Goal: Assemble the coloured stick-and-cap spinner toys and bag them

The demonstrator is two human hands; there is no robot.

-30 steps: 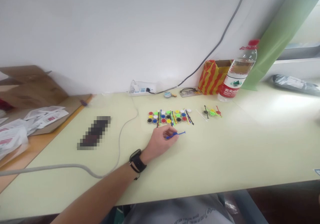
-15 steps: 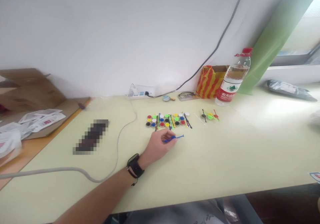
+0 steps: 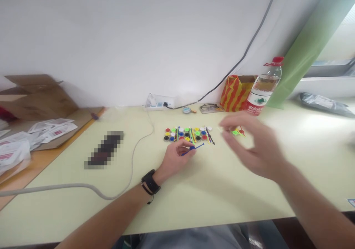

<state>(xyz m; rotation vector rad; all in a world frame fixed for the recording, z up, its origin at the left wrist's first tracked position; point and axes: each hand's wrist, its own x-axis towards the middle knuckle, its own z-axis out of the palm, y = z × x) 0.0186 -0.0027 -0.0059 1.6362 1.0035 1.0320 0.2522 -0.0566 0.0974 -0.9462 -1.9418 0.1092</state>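
Observation:
My left hand [image 3: 177, 155] is pinched on a small blue plastic piece [image 3: 199, 145], a round centre with a thin rod sticking out to the right. Off to the right, my right hand [image 3: 251, 145] is raised over the table, thumb and fingers apart and slightly blurred; I make out nothing held in it. Past its fingertips lie a few finished-looking disc-and-rod pieces [image 3: 242, 132], partly hidden by the hand. Just beyond my left hand sit rows of coloured round discs [image 3: 168, 130] with bundles of thin coloured rods [image 3: 192, 134] between them.
A water bottle [image 3: 263, 90] and a striped bag [image 3: 235, 90] stand by the wall, near a power strip [image 3: 159, 103]. A grey cable [image 3: 133, 156] crosses the left side. An open cardboard box [image 3: 41, 93] with white packets [image 3: 55, 128] is at far left.
My right hand has come into view from the right and reaches over the table. My left hand keeps hold of the blue piece, hardly moved. The view has shifted slightly.

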